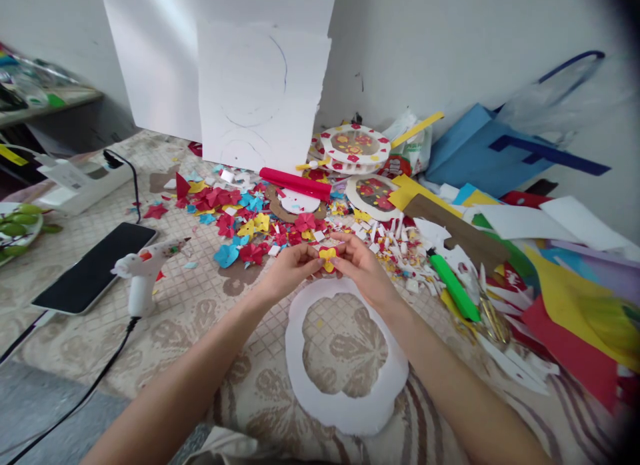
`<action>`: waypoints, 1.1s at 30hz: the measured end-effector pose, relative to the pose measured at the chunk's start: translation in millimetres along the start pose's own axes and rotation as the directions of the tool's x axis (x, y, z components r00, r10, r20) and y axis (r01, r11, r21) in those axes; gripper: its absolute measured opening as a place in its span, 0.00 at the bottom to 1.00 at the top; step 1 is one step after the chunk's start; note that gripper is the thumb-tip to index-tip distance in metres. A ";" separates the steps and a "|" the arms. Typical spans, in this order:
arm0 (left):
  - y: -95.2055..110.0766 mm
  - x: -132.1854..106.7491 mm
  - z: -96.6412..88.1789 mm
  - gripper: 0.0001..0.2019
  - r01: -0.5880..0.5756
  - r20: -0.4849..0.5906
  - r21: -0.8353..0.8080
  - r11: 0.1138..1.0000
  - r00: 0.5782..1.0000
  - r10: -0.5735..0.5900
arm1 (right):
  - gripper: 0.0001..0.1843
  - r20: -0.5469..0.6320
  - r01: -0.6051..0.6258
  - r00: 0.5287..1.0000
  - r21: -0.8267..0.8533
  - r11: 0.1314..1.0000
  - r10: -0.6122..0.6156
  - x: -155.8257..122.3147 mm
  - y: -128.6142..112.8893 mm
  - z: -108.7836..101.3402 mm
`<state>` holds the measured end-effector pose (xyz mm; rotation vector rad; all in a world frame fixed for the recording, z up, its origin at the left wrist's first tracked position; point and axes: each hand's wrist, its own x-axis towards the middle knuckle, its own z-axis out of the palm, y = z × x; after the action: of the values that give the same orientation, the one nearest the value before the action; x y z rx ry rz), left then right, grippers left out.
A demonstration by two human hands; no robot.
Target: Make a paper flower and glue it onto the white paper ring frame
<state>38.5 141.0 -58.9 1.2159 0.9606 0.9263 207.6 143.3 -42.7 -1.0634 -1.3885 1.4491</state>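
Observation:
A small paper flower (329, 259), yellow on top with red showing at its edges, is pinched between my two hands. My left hand (297, 265) grips it from the left with thumb and fingers. From the right, the thumb and fingers of my right hand (356, 261) hold the same flower. Just below my hands a white scalloped ring (345, 411) lies flat on the patterned cloth, its middle showing the cloth through. Beyond my fingers spreads a heap of red, blue and yellow paper flowers (255, 221) with many white scraps.
A white glue gun (143, 278) and a black phone (95, 268) are at left. Decorated round pieces (356, 145) stand at the back. On the right are a green stick (454, 288), scissors (493, 315) and coloured paper sheets (570, 345). White board (260, 98) leans behind.

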 end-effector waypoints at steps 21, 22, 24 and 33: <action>0.5 0.2 -0.8 0.10 -0.004 -0.004 0.002 1.000 1.000 0.004 | 0.21 0.014 0.011 1.000 -0.007 1.000 -0.011 -0.2 0.6 0.5; 0.3 0.1 -0.9 0.10 -0.004 -0.004 0.004 1.000 1.000 0.005 | 0.21 0.015 0.009 1.000 -0.005 1.000 -0.009 -0.1 0.3 0.7; -0.2 0.2 -1.1 0.10 -0.008 -0.005 0.008 1.000 1.000 0.009 | 0.21 0.015 0.006 1.000 -0.005 1.000 -0.006 -0.1 -0.6 0.9; -1.7 1.2 -1.0 0.10 -0.028 0.012 0.023 0.999 1.000 0.028 | 0.22 0.010 0.018 1.000 -0.047 0.999 -0.018 -1.2 2.9 -0.1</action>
<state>38.1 142.3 -60.9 1.2563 0.9497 0.9314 208.0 142.0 -45.5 -1.0724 -1.4413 1.4166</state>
